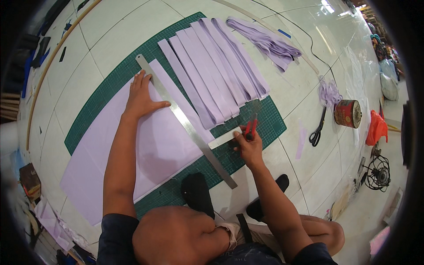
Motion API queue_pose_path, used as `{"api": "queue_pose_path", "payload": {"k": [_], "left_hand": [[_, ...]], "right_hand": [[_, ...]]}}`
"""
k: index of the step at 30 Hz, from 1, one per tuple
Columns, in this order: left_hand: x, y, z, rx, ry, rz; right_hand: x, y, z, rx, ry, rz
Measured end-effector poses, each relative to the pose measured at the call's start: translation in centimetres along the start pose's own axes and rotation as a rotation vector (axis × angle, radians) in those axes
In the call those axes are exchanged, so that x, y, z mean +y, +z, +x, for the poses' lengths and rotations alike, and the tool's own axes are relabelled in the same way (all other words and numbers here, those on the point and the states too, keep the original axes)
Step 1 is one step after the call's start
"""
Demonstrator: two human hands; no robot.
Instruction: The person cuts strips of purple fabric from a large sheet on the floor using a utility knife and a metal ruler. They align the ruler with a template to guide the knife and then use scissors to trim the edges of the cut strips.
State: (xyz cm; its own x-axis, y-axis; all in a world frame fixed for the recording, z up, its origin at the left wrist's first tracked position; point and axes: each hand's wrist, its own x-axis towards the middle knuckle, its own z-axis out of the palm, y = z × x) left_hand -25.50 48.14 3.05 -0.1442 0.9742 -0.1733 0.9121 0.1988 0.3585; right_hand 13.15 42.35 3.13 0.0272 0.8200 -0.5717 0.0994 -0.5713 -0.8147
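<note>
A pale lilac fabric sheet (101, 150) lies on a green cutting mat (106, 110). A long steel ruler (187, 126) crosses it at a slant, its near end reaching past the mat onto the floor. My left hand (140, 99) rests spread and flat on the fabric, with fingertips and thumb touching the ruler's left edge. To the right of the ruler, my right hand (249, 148) grips a red-handled utility knife (251, 128), pointing away from me, along with a short white ruler (224, 138). Cut lilac strips (207, 75) lie in rows on the mat beyond it.
A bundle of lilac strips (265, 42) sits on the tiles at the far right. Black-handled scissors (317, 132), a red tin (347, 114) and an orange plastic bag (376, 128) are off to the right. My black-socked foot (196, 192) stands at the mat's near edge.
</note>
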Motion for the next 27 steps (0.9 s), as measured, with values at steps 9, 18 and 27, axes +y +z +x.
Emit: {"api": "queue_pose_path", "payload": {"k": [9,18,27], "left_hand": [[-0.5,0.6,0.2,0.004,0.015,0.029],[-0.4,0.7,0.1,0.012,0.016,0.028],[-0.4,0.8,0.1,0.026,0.036,0.027]], "right_hand": [[0.5,0.7,1.2,-0.028,-0.017,-0.140],[0.8,1.0,1.1,-0.002,0.002,-0.105],[0.8,1.1,0.8,0.033,-0.016,-0.114]]}}
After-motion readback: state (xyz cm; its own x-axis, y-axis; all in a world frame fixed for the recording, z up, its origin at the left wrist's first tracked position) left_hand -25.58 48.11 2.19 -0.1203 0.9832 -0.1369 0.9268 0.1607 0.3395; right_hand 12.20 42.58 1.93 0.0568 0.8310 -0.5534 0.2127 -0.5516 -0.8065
